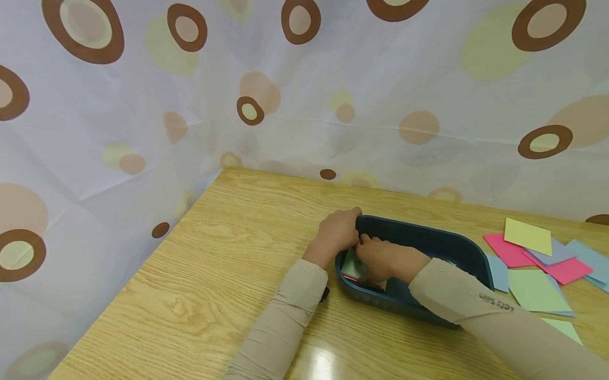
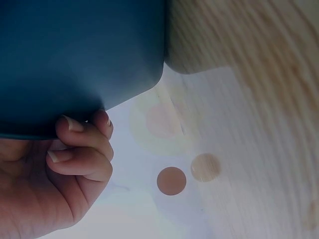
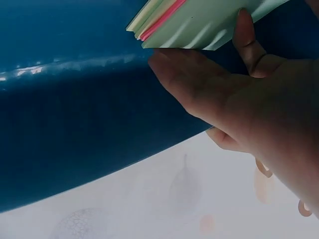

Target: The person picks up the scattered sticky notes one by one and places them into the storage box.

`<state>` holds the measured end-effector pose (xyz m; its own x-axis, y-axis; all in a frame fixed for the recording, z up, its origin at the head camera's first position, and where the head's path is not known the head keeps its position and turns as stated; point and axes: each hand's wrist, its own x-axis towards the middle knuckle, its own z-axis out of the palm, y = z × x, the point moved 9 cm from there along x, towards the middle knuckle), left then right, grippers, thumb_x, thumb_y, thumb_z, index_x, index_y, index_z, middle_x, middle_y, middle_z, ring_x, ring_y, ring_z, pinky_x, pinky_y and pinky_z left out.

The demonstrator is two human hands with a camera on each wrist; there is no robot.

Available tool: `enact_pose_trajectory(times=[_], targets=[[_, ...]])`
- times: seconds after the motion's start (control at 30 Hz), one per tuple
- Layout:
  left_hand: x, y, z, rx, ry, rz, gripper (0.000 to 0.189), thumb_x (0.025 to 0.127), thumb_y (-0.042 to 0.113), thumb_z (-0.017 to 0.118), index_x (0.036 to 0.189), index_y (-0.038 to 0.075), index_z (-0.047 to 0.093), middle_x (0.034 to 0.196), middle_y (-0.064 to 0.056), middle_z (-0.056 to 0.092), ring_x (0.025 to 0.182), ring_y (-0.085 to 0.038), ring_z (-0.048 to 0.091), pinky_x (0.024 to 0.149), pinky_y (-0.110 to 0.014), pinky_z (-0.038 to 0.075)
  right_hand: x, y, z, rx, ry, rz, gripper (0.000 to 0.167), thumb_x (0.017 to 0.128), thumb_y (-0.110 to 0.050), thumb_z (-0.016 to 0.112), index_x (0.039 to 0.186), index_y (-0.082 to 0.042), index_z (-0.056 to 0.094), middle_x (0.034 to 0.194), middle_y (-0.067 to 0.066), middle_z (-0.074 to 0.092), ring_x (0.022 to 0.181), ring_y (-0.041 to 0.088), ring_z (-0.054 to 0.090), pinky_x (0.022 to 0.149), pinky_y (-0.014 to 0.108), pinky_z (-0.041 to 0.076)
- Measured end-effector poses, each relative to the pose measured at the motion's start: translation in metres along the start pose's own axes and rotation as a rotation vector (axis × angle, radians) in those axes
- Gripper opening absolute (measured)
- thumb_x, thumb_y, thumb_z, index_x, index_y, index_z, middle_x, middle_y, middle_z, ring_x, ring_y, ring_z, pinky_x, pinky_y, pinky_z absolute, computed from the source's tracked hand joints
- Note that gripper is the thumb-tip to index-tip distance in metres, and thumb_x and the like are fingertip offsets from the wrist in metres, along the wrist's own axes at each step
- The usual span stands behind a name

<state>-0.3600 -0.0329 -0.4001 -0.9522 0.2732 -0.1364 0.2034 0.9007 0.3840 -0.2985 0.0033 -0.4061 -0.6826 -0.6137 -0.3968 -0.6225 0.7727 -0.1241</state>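
A dark blue plastic tub [image 1: 419, 234] stands on the wooden table. My left hand [image 1: 337, 231] grips its left end, fingers curled over the rim, as the left wrist view shows from close by. Inside the tub, at that same end, my right hand [image 1: 390, 260] holds a small stack of square paper notes [image 3: 209, 25] between thumb and fingers. Pale green lies on the face of the stack, with pink and yellow sheets showing along its edge. The right forearm and hand hide part of the tub's inside.
Loose square notes lie spread to the right of the tub: a yellow note [image 1: 528, 236], a pink note [image 1: 506, 250], a green note [image 1: 537, 290] and several blue and lilac ones. A small black object [image 1: 324, 294] shows beside the left sleeve. A patterned curtain [image 1: 296, 139] hangs behind the table [image 1: 196, 275].
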Motion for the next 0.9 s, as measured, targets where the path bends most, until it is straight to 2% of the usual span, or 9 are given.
enact_pose_trajectory(times=[0.27, 0.5, 0.6, 0.77, 0.9], targets=[[0.000, -0.001, 0.000, -0.005, 0.002, 0.001, 0.046, 0.094, 0.013, 0.058, 0.139, 0.018, 0.050, 0.110, -0.006, 0.066, 0.074, -0.019, 0.056, 0.059, -0.030, 0.044, 0.002, -0.001, 0.002, -0.039, -0.013, -0.008, 0.059, 0.083, -0.028, 0.076, 0.123, 0.009, 0.054, 0.113, 0.024, 0.050, 0.090, 0.036, 0.055, 0.078, 0.046, 0.048], [-0.001, -0.003, 0.002, -0.008, -0.007, -0.006, 0.047, 0.094, 0.011, 0.057, 0.140, 0.018, 0.049, 0.112, -0.006, 0.066, 0.070, -0.019, 0.055, 0.054, -0.028, 0.041, -0.003, 0.008, 0.008, -0.005, -0.124, 0.122, 0.083, 0.079, -0.025, 0.079, 0.142, 0.008, 0.037, 0.137, 0.033, 0.037, 0.117, 0.049, 0.047, 0.093, 0.055, 0.043], [-0.002, -0.002, 0.001, 0.001, -0.006, -0.005, 0.047, 0.094, 0.011, 0.057, 0.140, 0.018, 0.049, 0.114, -0.006, 0.066, 0.071, -0.019, 0.054, 0.054, -0.028, 0.041, -0.004, 0.011, 0.009, 0.020, -0.140, 0.160, 0.086, 0.077, -0.020, 0.081, 0.143, 0.008, 0.034, 0.141, 0.034, 0.033, 0.118, 0.048, 0.047, 0.093, 0.054, 0.043], [-0.002, -0.002, 0.001, -0.006, -0.008, -0.008, 0.047, 0.094, 0.010, 0.056, 0.140, 0.018, 0.049, 0.112, -0.006, 0.066, 0.069, -0.019, 0.054, 0.053, -0.028, 0.040, -0.002, 0.013, 0.010, 0.039, -0.138, 0.174, 0.089, 0.074, -0.018, 0.083, 0.143, 0.009, 0.033, 0.142, 0.036, 0.029, 0.120, 0.049, 0.045, 0.094, 0.054, 0.043], [-0.002, -0.002, 0.000, -0.005, -0.005, -0.008, 0.048, 0.094, 0.010, 0.057, 0.140, 0.018, 0.049, 0.111, -0.006, 0.066, 0.068, -0.019, 0.053, 0.052, -0.028, 0.040, -0.007, 0.016, 0.007, 0.012, -0.136, 0.197, 0.089, 0.073, -0.021, 0.084, 0.140, 0.009, 0.035, 0.137, 0.035, 0.035, 0.115, 0.048, 0.048, 0.092, 0.053, 0.044]])
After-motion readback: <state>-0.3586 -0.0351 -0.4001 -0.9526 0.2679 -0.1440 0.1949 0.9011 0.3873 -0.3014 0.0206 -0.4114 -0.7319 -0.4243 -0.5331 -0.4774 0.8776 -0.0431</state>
